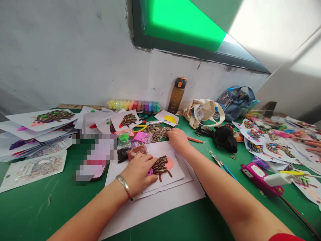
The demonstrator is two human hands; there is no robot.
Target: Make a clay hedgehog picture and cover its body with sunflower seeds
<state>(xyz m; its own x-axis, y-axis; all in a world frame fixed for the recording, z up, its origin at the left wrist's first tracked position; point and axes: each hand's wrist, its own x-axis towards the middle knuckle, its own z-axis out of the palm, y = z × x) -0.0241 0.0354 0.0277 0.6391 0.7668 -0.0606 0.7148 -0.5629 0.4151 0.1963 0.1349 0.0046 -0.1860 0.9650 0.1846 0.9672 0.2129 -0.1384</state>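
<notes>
My left hand [140,170], with a silver bracelet at the wrist, rests on a white card [175,172], fingers spread beside a hedgehog figure [160,165]. The figure has a pink face, brown legs and striped seeds for its back; some purple clay shows by my fingers. At the right edge of a pile of sunflower seeds [156,132], my right hand [177,139] has its fingertips drawn together; what they hold, if anything, is hidden. Packets of brown clay [136,151] and black clay [122,154] lie just beyond my left hand.
Stacked hedgehog cards [54,117] cover the left side. Behind stand a bottle [177,95] and a cloth bag [204,113]. To the right are a black cloth item [225,139], blue-handled tools [223,165], a magenta glue gun or device [262,179] and more cards [254,135].
</notes>
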